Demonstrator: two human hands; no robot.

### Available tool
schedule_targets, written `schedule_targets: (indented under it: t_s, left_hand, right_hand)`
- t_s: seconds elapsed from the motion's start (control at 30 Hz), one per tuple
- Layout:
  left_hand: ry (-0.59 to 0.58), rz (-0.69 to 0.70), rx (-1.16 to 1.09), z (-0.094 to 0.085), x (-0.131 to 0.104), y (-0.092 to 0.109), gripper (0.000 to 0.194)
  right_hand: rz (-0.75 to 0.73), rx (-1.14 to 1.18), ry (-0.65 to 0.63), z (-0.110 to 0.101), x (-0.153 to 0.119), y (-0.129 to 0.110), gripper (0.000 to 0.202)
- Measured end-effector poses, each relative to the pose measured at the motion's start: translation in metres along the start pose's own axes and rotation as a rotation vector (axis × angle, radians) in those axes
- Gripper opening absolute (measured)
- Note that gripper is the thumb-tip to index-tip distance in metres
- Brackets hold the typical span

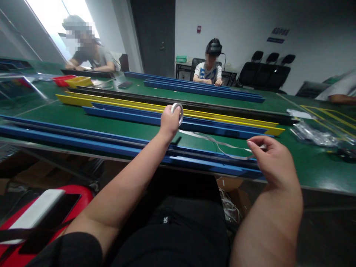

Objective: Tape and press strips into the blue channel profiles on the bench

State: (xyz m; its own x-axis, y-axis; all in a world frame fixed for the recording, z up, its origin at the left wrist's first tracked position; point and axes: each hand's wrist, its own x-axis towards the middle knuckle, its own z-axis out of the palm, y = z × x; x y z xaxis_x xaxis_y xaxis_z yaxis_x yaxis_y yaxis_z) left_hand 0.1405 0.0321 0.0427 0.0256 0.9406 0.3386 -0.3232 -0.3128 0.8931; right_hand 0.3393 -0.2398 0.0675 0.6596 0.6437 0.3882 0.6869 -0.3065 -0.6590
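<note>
My left hand [169,120] grips a roll of white tape [181,114] above the middle of the green table. A loose white strip [211,140] runs from near the roll to my right hand [265,150], whose thumb and fingers are pinched on it. Below the strip, long blue rails [130,146] lie along the near table edge. Beyond my left hand lie a shorter blue rail [122,115], a yellow rail [222,118] and a black rail [244,111], roughly parallel.
More blue rails [194,86] lie farther back. Red [63,80] and yellow [79,82] bins stand at back left. Clear plastic bags [315,134] lie at right. Two people sit across the table; another person's arm shows at far right. A red stool [80,193] stands at lower left.
</note>
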Motion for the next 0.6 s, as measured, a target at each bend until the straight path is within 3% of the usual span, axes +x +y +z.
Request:
schedule_targets:
  t_s: [0.1, 0.17, 0.27, 0.37, 0.47, 0.6]
  left_hand:
    - [-0.124, 0.141, 0.174, 0.001, -0.007, -0.001, 0.02]
    - [-0.124, 0.089, 0.089, 0.001, -0.006, -0.002, 0.021]
    - [-0.072, -0.12, -0.193, 0.003, 0.001, -0.002, 0.024]
    - [-0.027, -0.255, -0.455, 0.002, 0.008, -0.001, 0.024]
    - [0.07, -0.242, -0.581, -0.002, 0.014, -0.001, 0.026]
    - [0.256, -0.231, -0.628, -0.008, 0.022, -0.004, 0.028]
  right_hand:
    - [-0.014, 0.024, 0.098, -0.005, -0.001, 0.001, 0.022]
    - [-0.031, 0.059, 0.138, -0.007, -0.001, 0.002, 0.02]
    - [-0.011, 0.07, 0.14, -0.007, -0.002, 0.005, 0.022]
    - [0.033, 0.029, 0.037, -0.005, -0.002, 0.007, 0.023]
    - [0.011, -0.005, -0.037, -0.001, 0.0, 0.008, 0.026]
    - [0.018, -0.028, 0.063, 0.001, 0.003, 0.014, 0.027]
